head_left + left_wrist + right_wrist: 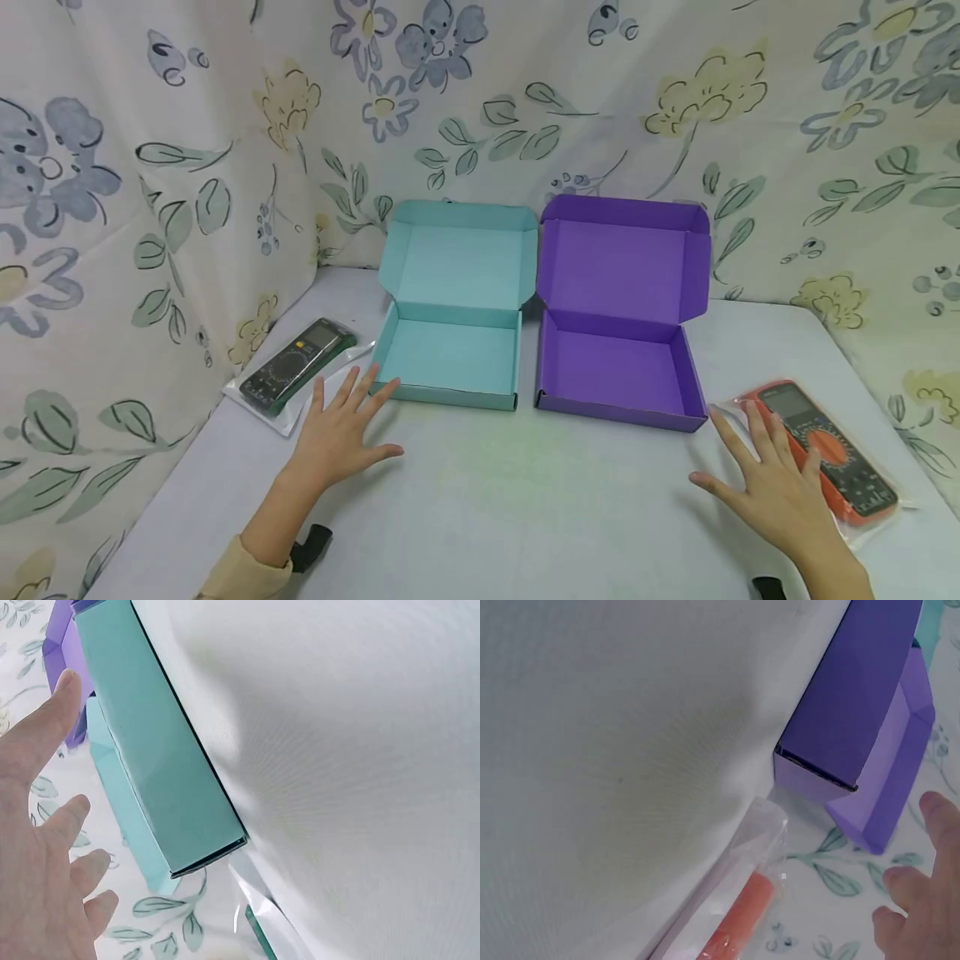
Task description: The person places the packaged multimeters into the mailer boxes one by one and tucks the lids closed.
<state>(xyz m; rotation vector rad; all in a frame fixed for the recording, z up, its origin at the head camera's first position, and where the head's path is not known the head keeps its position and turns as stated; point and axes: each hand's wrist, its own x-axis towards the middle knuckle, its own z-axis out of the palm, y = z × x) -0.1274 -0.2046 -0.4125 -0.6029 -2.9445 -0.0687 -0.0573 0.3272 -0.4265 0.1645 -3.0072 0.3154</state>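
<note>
My left hand (337, 433), fingers spread, hovers at the near left corner of a teal cardboard box (442, 396) whose lid stands up. Just left of that hand lies a black and green multimeter (288, 367) in a clear plastic bag. My right hand (780, 492) has its fingers spread too and holds nothing. It overlaps an orange and black multimeter (855, 467), also bagged, in the head view. A purple cardboard box (615, 408) with its lid raised stands to the left of that hand. Both boxes have bare insides.
Both boxes stand side by side toward the back of a white table (525, 508). A floral curtain (480, 108) hangs behind and along the sides. Black bands (311, 547) show at the wrists.
</note>
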